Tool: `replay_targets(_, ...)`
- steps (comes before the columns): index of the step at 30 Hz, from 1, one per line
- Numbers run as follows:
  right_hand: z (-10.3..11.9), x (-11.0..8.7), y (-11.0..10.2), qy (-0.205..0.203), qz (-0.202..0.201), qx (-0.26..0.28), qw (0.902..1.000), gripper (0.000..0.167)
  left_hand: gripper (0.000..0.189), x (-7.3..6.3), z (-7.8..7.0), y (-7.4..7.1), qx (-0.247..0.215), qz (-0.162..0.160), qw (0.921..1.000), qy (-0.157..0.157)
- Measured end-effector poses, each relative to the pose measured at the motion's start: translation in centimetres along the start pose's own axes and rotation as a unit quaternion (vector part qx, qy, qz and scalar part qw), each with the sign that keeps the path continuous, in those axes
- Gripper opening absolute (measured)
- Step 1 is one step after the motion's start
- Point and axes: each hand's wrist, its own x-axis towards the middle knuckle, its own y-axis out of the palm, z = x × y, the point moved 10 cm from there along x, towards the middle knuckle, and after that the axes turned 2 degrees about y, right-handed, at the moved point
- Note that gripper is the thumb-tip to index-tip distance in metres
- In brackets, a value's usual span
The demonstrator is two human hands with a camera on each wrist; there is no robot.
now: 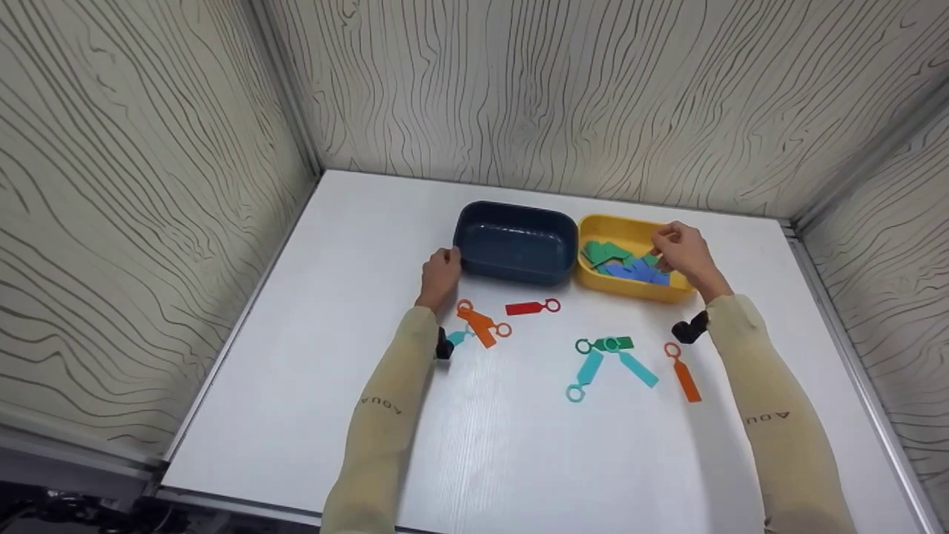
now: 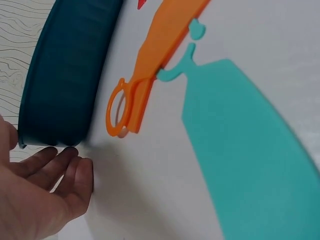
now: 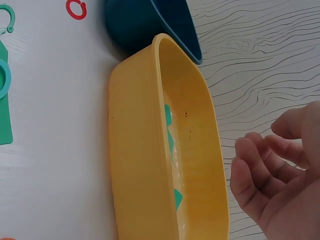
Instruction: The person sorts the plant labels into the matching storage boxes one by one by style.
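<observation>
At the left end of the dark blue bin (image 1: 515,271), my left hand (image 1: 442,274) holds its rim, thumb at the top edge and fingertips against the outer wall in the left wrist view. My right hand (image 1: 686,252) hovers over the right end of the yellow bin (image 1: 630,287). Its fingers are loosely curled with nothing between them in the right wrist view. Green pieces (image 1: 608,252) and blue pieces (image 1: 637,271) lie in the yellow bin. Orange ring-ended tags (image 1: 482,326) and a teal tag (image 2: 245,135) lie near my left wrist.
A red tag (image 1: 524,308) lies in front of the dark blue bin. Farther right are a green tag (image 1: 623,343), two turquoise tags, one angled left (image 1: 590,368), and an orange tag (image 1: 688,382). Wood-patterned panels (image 1: 519,89) stand behind and beside the white table (image 1: 519,460).
</observation>
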Motion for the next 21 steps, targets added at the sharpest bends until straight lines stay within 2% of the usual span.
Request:
replay_targets(8,-0.5,-0.7,-0.3,-0.008,0.001,0.005,1.0,0.047,0.049,-0.1,0.1,-0.1,-0.013,-0.004,0.9999,-0.002)
replay_targets(16,-1.8,-1.3,-1.1,-0.013,-0.013,0.013,0.9997,0.047,0.048,-0.3,0.6,0.1,-0.028,0.014,0.9994,-0.012)
replay_targets(21,-3.3,-1.7,-1.7,-0.012,-0.031,0.02,0.9992,0.045,0.044,-0.5,0.2,-0.1,-0.031,0.007,0.9993,0.021)
